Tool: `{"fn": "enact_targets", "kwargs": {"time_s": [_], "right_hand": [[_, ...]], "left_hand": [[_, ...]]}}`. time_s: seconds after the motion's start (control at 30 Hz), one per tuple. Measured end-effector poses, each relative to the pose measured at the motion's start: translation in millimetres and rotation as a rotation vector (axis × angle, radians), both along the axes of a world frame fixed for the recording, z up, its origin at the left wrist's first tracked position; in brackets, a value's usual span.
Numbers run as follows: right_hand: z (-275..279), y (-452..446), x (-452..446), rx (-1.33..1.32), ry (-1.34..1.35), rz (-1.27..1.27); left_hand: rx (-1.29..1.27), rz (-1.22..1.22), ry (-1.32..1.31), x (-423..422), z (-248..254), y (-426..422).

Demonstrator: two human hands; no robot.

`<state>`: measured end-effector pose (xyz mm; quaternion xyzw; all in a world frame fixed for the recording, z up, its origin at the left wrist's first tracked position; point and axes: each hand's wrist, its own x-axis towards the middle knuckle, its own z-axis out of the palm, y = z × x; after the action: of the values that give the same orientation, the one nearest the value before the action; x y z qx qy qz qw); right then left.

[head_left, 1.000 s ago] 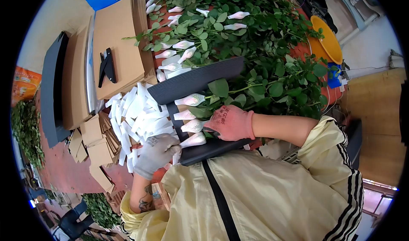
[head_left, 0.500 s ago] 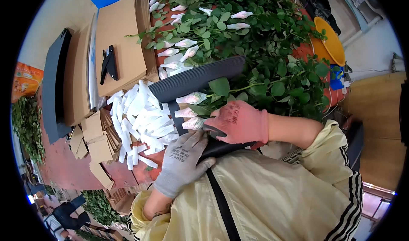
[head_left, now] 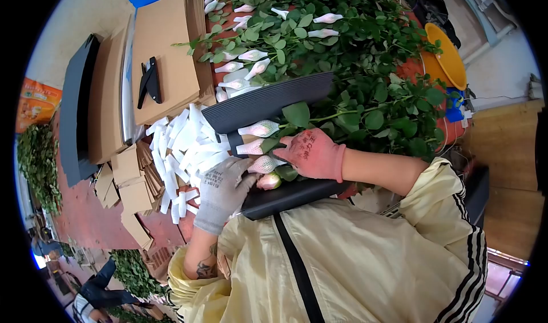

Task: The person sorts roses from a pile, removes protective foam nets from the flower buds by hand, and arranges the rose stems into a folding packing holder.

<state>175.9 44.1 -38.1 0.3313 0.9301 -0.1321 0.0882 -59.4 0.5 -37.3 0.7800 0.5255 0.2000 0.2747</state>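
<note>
Netted buds (head_left: 258,129) face the bent-fingered left hand (head_left: 222,187), likely easing its reach; whether the right hand (head_left: 311,153) pinches anything, I cannot tell

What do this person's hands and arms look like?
The left hand wears a light grey glove with dark printing. The right hand wears a pinkish-red one, with dark writing too. There's a tattoo on the left forearm. The jacket sleeves are pale yellow, with black stripes down the right one.
</note>
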Motion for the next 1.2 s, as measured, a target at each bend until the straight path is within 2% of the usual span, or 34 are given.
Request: {"fn": "enact_targets", "kwargs": {"time_s": [0.1,0.17,0.2,0.27,0.5,0.6,0.77,0.83,0.97,1.0,1.2], "right_hand": [[-1,-1,0,-0.022,0.02,-0.039],[-6,-4,3,0.138,0.14,0.002],[-7,-5,4,0.137,0.141,-0.008],[7,0,-5,-0.024,-0.018,-0.042],[5,-1,-6,-0.01,-0.009,-0.033],[-5,-1,-2,0.068,0.075,-0.025],[1,3,-3,-0.034,0.021,-0.079],[4,5,-3,-0.045,0.019,-0.073],[-4,2,-4,0.015,0.107,-0.03],[-6,1,-2,0.042,0.156,-0.031],[7,3,-6,-0.037,0.012,-0.041]], "left_hand": [[0.034,0.008,0.113,0,-16,4],[0.09,-0.011,0.137,0,-16,5],[0.145,-0.019,0.158,1,-16,6],[0.15,-0.019,0.146,3,-12,6],[0.24,-0.069,0.183,8,-9,16],[0.252,-0.055,0.214,4,-8,20],[0.213,-0.077,0.277,-17,-15,13],[0.136,0.068,0.09,-25,-7,12],[0.191,-0.061,0.106,3,10,6],[0.149,-0.066,0.196,3,2,5],[0.152,-0.082,0.247,7,-7,8]]}}
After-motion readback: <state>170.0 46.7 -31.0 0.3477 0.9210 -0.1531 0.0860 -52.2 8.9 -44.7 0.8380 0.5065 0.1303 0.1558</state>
